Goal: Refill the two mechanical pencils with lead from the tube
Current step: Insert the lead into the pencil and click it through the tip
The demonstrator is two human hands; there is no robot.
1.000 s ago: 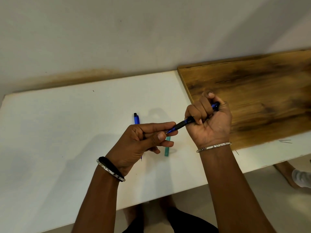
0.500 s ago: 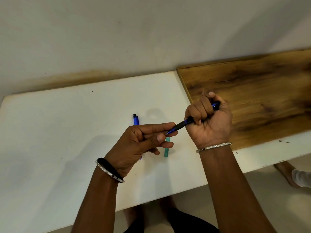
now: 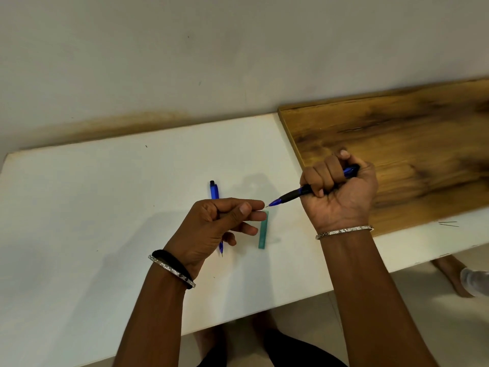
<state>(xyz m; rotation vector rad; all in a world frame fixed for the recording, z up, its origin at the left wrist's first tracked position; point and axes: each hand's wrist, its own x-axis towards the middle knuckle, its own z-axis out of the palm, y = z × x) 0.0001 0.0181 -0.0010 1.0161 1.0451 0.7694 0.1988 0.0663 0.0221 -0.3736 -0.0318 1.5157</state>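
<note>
My right hand (image 3: 341, 192) is fisted around a blue mechanical pencil with a black grip (image 3: 296, 194), tip pointing left and slightly down. My left hand (image 3: 219, 223) hovers just left of that tip, thumb and forefinger pinched together; I cannot tell whether a lead is between them. A small gap separates the fingertips from the pencil tip. A second blue pencil (image 3: 214, 190) lies on the white table, its middle hidden under my left hand. The green lead tube (image 3: 263, 231) lies flat beside my left fingers.
The white table (image 3: 92, 207) runs along a pale wall. A brown wooden board (image 3: 410, 144) covers its right part. Loose thin leads (image 3: 448, 223) lie near the right front edge. Bare feet show on the floor below the table edge.
My hands have drawn apart: the pencil tip, earlier between my left fingertips, now sits clear of them with a small gap. The pencil and tube on the table have not moved.
</note>
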